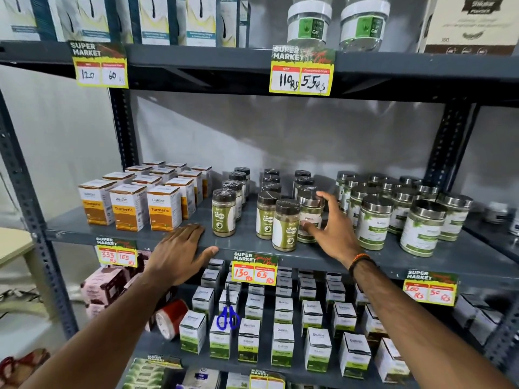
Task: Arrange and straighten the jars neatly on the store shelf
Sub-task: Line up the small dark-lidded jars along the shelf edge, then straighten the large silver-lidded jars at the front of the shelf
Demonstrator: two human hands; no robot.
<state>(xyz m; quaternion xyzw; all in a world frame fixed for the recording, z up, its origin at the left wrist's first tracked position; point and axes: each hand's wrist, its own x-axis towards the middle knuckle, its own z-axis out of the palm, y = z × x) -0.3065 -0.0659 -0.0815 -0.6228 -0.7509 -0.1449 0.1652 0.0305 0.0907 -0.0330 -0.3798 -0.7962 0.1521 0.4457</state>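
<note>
On the grey middle shelf (140, 234) stand rows of black-lidded powder jars (223, 213) and, to the right, steel-lidded jars (375, 223) with white and green labels. One steel-lidded jar (309, 209) stands among the black-lidded ones, just behind a front black-lidded jar (286, 225). My right hand (332, 227) is wrapped around this steel-lidded jar, thumb on its label and fingers at its lid. My left hand (179, 252) rests flat, palm down, on the shelf's front edge and holds nothing.
Orange turmeric boxes (127, 206) fill the shelf's left part. The upper shelf holds gel jars (309, 22) and boxes. Below are several white and green boxes (282, 345), blue-handled scissors (229, 317) and pink packs (104, 284). Yellow price tags (254, 269) hang on shelf edges.
</note>
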